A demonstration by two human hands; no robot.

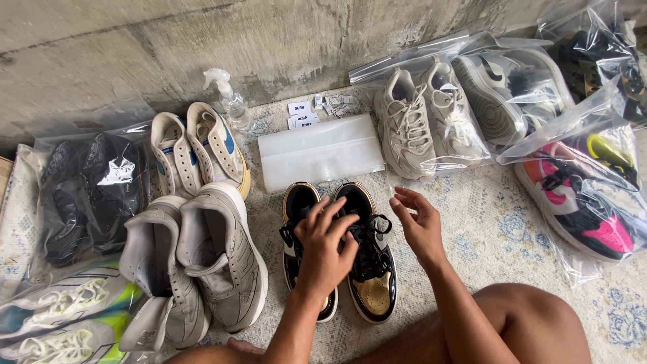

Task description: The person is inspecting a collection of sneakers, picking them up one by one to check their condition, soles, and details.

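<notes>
A pair of black and gold sneakers (373, 283) stands side by side on the patterned mat in front of me. My left hand (326, 244) rests on top of the pair, fingers curled over the black laces between the two shoes. My right hand (418, 226) hovers just right of the right sneaker, fingers spread and holding nothing. My bare knee (532, 323) shows at the lower right.
Grey sneakers (202, 263) and a white and blue pair (199, 148) lie to the left. A spray bottle (232, 101), small labels (303, 114) and a stack of clear bags (320, 152) sit by the concrete wall. Bagged shoes (438, 114) line the right and left edges.
</notes>
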